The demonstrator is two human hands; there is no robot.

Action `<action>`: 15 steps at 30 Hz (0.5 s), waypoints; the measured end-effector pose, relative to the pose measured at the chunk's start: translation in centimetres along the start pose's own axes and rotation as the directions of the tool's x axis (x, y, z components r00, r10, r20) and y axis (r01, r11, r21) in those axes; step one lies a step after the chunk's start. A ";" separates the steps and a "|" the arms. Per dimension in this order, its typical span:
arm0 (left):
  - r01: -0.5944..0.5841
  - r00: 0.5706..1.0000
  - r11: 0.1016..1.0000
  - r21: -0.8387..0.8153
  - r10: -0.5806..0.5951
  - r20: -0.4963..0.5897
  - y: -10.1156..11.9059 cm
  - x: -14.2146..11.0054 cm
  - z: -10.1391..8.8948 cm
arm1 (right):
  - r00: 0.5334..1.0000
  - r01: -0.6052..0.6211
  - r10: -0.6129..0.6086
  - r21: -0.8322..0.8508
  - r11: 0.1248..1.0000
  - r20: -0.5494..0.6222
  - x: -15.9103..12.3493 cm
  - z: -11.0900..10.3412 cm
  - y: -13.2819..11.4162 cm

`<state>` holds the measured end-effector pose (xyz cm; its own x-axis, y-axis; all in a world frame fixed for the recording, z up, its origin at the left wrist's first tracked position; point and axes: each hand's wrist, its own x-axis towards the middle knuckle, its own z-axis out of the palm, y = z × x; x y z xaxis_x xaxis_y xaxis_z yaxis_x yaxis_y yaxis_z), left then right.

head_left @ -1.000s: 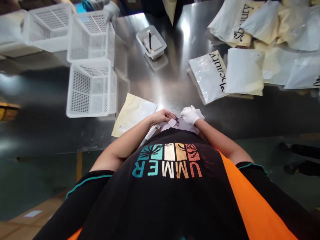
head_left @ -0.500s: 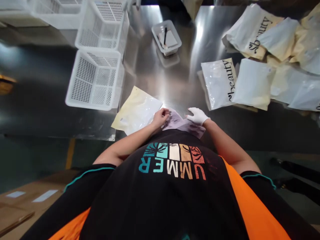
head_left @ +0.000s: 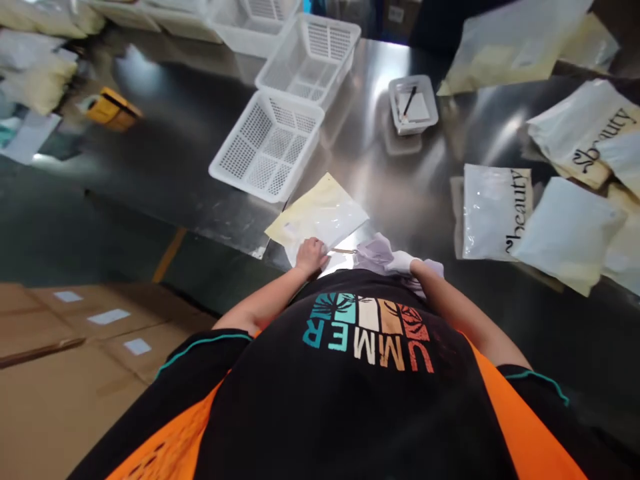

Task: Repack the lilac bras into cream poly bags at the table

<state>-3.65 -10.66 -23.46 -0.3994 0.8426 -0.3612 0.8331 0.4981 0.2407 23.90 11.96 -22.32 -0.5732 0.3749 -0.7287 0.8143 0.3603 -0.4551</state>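
Lilac cloth (head_left: 374,252) lies bunched at the table's front edge, against my black shirt. My right hand (head_left: 401,262), in a white glove, grips its middle, with folds showing on both sides. My bare left hand (head_left: 311,255) is closed at the lower edge of a flat plastic bag with a yellowish backing (head_left: 320,208). Between the left fingers and the cloth stretches a thin brownish strip (head_left: 343,251); whether it belongs to the cloth I cannot tell. A pale, bright patch lies below the strip.
White perforated baskets (head_left: 273,143) stand back left. Behind the hands is a small clear tub (head_left: 413,107) with a black pen. Several packed bags, some printed "beauty" (head_left: 497,213), lie at right. A yellow-orange object (head_left: 114,110) sits far left; cardboard boxes (head_left: 65,373) are below left.
The view has swung left, so things appear further right. My left hand has moved away from the cloth, the thin strip now showing between them. My right hand has closed onto the cloth.
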 end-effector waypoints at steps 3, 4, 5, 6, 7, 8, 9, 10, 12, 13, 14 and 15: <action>-0.019 0.999 1.000 0.021 0.018 0.047 0.7 0.2 0.7 | 0.999 0.034 -0.034 -0.010 0.999 -0.011 -0.4 -0.3 -0.6; -0.012 0.999 1.000 0.012 0.012 0.051 0.7 0.3 0.7 | 0.999 0.042 -0.042 -0.007 0.999 -0.022 -0.6 -0.3 -0.8; -0.003 0.999 1.000 0.000 0.003 0.050 0.7 0.4 0.7 | 0.998 0.047 -0.047 -0.005 0.999 -0.034 -0.7 -0.2 -0.9; 0.006 0.999 1.000 -0.009 -0.005 0.048 0.6 0.5 0.6 | 0.998 0.048 -0.048 0.000 0.999 -0.047 -0.8 -0.1 -0.9; 0.018 0.999 1.000 -0.018 -0.017 0.042 0.5 0.6 0.4 | 0.997 0.046 -0.045 0.012 0.999 -0.064 -0.8 0.0 -0.8; 0.035 0.999 0.999 -0.025 -0.034 0.032 0.5 0.6 0.1 | 0.995 0.042 -0.039 0.033 0.999 -0.090 -0.8 0.0 -0.5; 0.059 0.998 0.998 -0.031 -0.058 0.018 0.5 0.6 -0.3 | 0.992 0.031 -0.022 0.065 0.997 -0.126 -0.9 0.0 -0.1; 0.086 0.996 0.996 -0.035 -0.086 0.001 0.4 0.6 -0.9 | 0.985 0.015 0.003 0.104 0.995 -0.171 -0.9 -0.2 0.4; 0.148 0.988 0.988 -0.039 -0.150 -0.047 0.2 0.5 -2.7 | 0.963 -0.022 0.067 0.172 0.985 -0.262 -1.0 -1.0 1.9; 0.176 0.980 0.982 -0.066 -0.181 -0.082 -0.1 0.4 -4.0 | 0.949 -0.036 0.096 0.196 0.980 -0.302 -1.2 -1.5 2.7; 0.188 0.971 0.974 -0.123 -0.203 -0.124 -0.5 0.4 -5.5 | 0.933 -0.043 0.120 0.227 0.973 -0.339 -1.4 -2.1 3.6; 0.180 0.962 0.961 -0.210 -0.217 -0.168 -1.1 0.4 -7.2 | 0.914 -0.036 0.142 0.274 0.961 -0.379 -1.7 -2.7 4.6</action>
<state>-7.46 -9.40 -17.40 -0.6288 0.7369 -0.2482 0.6484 0.6731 0.3558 28.31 15.27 -21.83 -0.4432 0.7178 -0.5370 0.8285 0.0992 -0.5512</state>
